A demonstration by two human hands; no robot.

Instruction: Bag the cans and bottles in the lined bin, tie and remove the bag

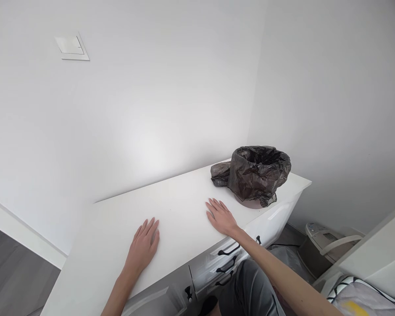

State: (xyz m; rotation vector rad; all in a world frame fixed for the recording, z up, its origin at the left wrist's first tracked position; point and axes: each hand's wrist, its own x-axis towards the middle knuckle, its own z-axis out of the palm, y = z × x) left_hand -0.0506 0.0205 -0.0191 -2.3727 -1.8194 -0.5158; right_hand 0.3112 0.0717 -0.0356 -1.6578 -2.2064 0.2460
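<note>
My left hand (pixel 145 243) lies palm down on the white top of a cabinet (pixel 177 206), its fingers stretched out and nothing in it. Farther right, my right hand (pixel 221 216) rests flat on the same surface, fingers slightly spread, also holding nothing. Just beyond the right hand stands a bin (pixel 252 202) lined with a black plastic bag (pixel 258 175). The bag is folded over the rim and covers most of the bin; a bunched part sticks out to the left. Its inside is dark, so I cannot see any contents.
Black handles (pixel 228 250) mark the drawers and door on the cabinet front. A light switch (pixel 72 46) is on the wall behind. At the lower right, a grey-beige appliance with a handle (pixel 329 245) stands beside patterned fabric (pixel 365 296). My knee (pixel 255 281) is close to the drawers.
</note>
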